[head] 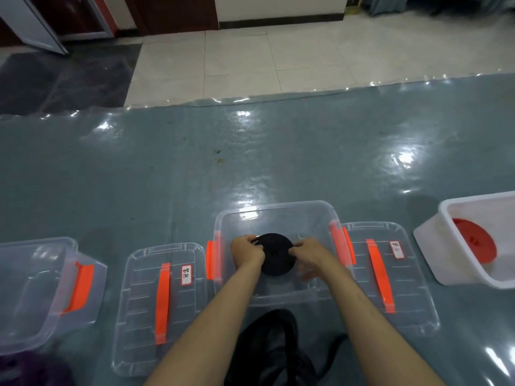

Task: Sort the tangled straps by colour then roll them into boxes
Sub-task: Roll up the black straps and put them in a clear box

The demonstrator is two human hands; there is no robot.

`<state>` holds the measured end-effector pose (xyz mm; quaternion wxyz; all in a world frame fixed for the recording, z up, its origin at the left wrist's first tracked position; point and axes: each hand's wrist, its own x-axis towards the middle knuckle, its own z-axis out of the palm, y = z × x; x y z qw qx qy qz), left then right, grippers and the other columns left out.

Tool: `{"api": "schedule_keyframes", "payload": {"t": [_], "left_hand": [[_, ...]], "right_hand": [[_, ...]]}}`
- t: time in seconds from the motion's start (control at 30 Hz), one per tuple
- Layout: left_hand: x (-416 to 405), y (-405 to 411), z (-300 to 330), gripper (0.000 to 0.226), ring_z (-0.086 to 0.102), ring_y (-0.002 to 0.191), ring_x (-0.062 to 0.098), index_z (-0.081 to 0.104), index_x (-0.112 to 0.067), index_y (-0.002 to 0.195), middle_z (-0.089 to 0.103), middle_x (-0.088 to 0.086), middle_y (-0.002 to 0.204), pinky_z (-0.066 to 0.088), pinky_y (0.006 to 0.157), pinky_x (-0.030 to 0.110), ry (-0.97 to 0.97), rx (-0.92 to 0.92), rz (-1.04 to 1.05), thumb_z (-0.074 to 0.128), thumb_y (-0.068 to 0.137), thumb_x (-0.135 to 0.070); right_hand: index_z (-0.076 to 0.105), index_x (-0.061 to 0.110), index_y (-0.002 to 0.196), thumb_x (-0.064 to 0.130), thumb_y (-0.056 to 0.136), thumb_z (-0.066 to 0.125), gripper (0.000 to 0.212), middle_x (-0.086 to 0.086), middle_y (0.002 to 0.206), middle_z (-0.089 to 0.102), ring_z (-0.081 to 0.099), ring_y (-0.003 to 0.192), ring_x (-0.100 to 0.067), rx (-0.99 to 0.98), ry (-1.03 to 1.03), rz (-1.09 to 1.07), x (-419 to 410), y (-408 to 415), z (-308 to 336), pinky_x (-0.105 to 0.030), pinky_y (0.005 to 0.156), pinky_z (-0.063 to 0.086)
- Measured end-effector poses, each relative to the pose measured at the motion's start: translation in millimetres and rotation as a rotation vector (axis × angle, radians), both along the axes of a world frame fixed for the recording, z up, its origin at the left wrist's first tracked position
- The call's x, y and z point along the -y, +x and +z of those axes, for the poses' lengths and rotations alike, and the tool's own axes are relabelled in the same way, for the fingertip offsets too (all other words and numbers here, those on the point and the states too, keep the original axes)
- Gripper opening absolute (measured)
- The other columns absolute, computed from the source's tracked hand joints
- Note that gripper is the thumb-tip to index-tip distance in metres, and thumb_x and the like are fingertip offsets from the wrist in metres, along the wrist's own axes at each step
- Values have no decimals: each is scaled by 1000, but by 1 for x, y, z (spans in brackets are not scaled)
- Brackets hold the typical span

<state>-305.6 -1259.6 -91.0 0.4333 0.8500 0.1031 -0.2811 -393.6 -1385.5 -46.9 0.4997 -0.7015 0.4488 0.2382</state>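
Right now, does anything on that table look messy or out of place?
Mostly tidy. The hands hold a neat black roll in the middle clear box, and a red roll sits in the white box. The one untidy spot is a loose black strap heap at the near edge, still unrolled.

Lid labels (186,274) handwritten, unreadable

A black strap roll (277,257), wound into a flat disc, sits inside the clear centre box (274,211) with orange latches. Loose black strap (271,346) lies heaped below that box. A red roll (473,242) leans inside the white box (446,207) at right.
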Motion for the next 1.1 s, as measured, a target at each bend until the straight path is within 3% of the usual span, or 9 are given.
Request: {"api": "schedule_keyframes", "payload": {"t": [0.17,0.3,0.37,0.47,0.57,0.67,0.77,1.0,1.1], "left_hand": [[5,3,-10,13,70,92,27,71,-2,99,69,15,104,49,69,33,167,75,-140,61,91,-1],[4,-2,6,9,62,97,29,61,-3,98,61,16,111,46,72,33,302,222,-379,52,98,-1],[4,0,12,11,61,104,34,59,-4,102,59,17,117,49,78,38,344,225,-504,49,98,-1],[5,3,26,19,61,113,35,58,-3,115,57,18,126,46,80,34,402,167,-641,50,99,-2],[-1,0,33,25,61,118,37,59,-3,121,59,19,129,49,86,37,443,202,-694,53,97,-5],[-13,-10,42,27,62,114,38,63,-2,119,63,19,122,51,88,40,441,300,-726,51,95,-5],[-29,-23,57,27,65,103,36,68,-10,114,68,15,112,55,83,43,405,460,-783,52,92,-10],[-87,-75,116,20,70,88,22,76,-19,107,77,-3,99,56,70,37,168,908,-702,58,98,-18],[-114,-98,116,15,68,81,24,75,-18,103,76,-2,93,54,64,37,155,973,-718,61,97,-17]], "right_hand": [[72,1,103,11,95,54,22,-17,81,63,62,71,-34,14,-21,25,6,5,-10,-53,77,62],[69,5,89,12,96,54,18,-12,78,63,59,66,-26,36,-98,80,3,6,-10,-35,68,51],[70,8,100,13,98,55,15,-11,100,68,65,87,-25,42,-139,101,2,7,-4,-32,80,45],[49,10,150,23,101,59,52,-12,150,54,53,137,-29,100,-229,144,-3,1,15,-34,108,41],[59,20,140,27,101,62,40,-4,130,66,63,119,-21,293,-318,154,-9,-15,40,-31,100,47],[70,23,120,20,100,64,21,11,102,70,66,91,-1,563,-369,105,-23,-43,68,-14,84,51],[73,24,110,16,100,65,15,17,98,73,69,89,-1,730,-451,59,-38,-79,88,-12,79,52],[73,28,105,12,99,64,20,15,80,75,72,77,1,708,-519,-123,-57,-187,82,-12,71,51],[73,28,104,15,97,67,16,12,88,74,71,80,-7,563,-641,-81,-61,-225,44,-27,76,56]]}}
